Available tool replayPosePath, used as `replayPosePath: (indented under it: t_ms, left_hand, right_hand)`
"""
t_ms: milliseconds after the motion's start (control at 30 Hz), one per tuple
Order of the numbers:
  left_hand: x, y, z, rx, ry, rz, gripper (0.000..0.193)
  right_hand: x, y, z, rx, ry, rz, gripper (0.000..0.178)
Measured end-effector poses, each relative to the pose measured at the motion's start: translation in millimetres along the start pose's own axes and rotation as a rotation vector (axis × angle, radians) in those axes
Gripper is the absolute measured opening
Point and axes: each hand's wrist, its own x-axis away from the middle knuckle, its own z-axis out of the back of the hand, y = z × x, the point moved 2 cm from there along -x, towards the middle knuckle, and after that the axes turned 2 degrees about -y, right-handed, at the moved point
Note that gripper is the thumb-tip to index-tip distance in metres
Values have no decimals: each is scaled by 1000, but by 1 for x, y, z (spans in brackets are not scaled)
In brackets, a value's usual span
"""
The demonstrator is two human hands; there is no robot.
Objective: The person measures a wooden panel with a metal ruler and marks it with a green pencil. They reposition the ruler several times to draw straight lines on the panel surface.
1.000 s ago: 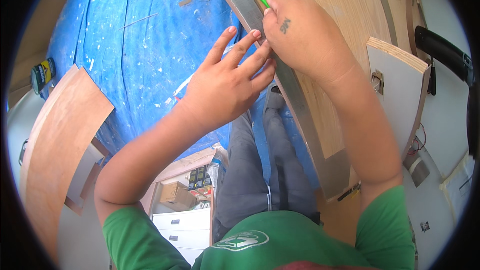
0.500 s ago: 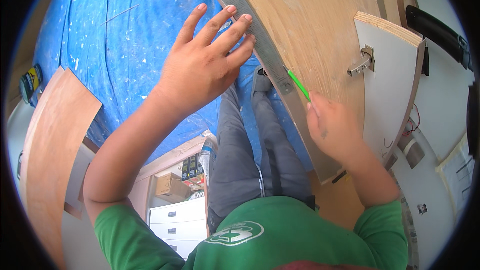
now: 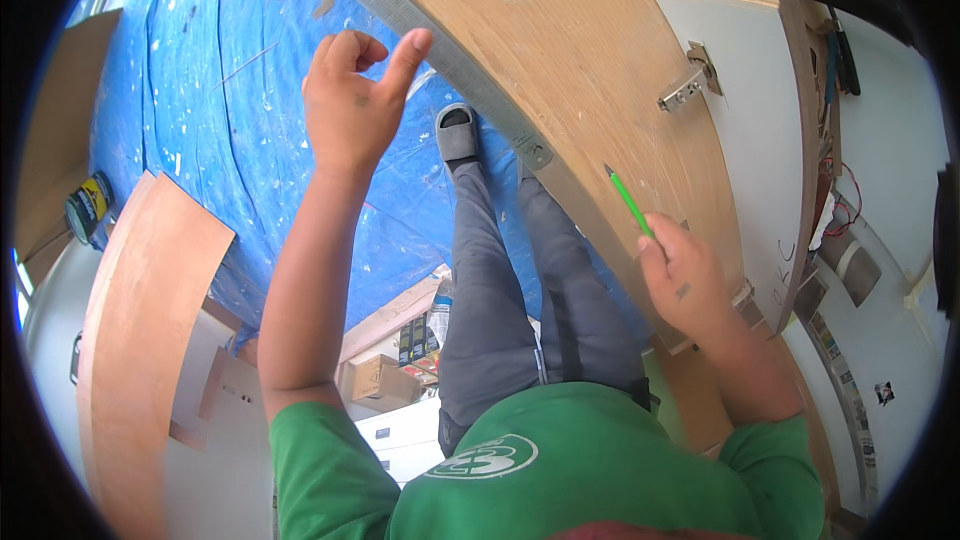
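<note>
A steel ruler [image 3: 440, 65] lies along the near left edge of a wide wooden board [image 3: 570, 50]. Just left of it is my left hand [image 3: 345, 105], thumb stretched toward the ruler and fingers loosely curled, with nothing seen in it. Whether the thumb touches the ruler I cannot tell. My right hand [image 3: 682, 265] grips a green pencil [image 3: 628, 198] near its back end. The dark tip points up and left over the board, apart from the ruler.
A white panel [image 3: 745, 110] with a metal hinge [image 3: 690, 85] stands on the board's right. Blue sheeting [image 3: 220, 110] covers the floor. At left are a thin wooden panel [image 3: 155, 280] and a dark can [image 3: 90, 205]. A cardboard box [image 3: 383, 380] sits below.
My left hand has lifted off the ruler and moved left, its spread fingers now curled. My right hand has drawn the pencil away from the ruler's edge. The view has shifted slightly.
</note>
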Motion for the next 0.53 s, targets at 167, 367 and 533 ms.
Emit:
replayPosePath:
  t_ms: [167,367,533]
  left_hand:
    - [-9,5,-15,317,-69,237,50]
    - [-14,-13,-17,417,-134,199,41]
    - [-14,-26,-18,585,-197,251,39]
  right_hand:
    - [15,28,8,-71,17,-59,19]
    - [26,52,10,-105,26,-109,22]
    - [33,63,10,-134,2,-87,24]
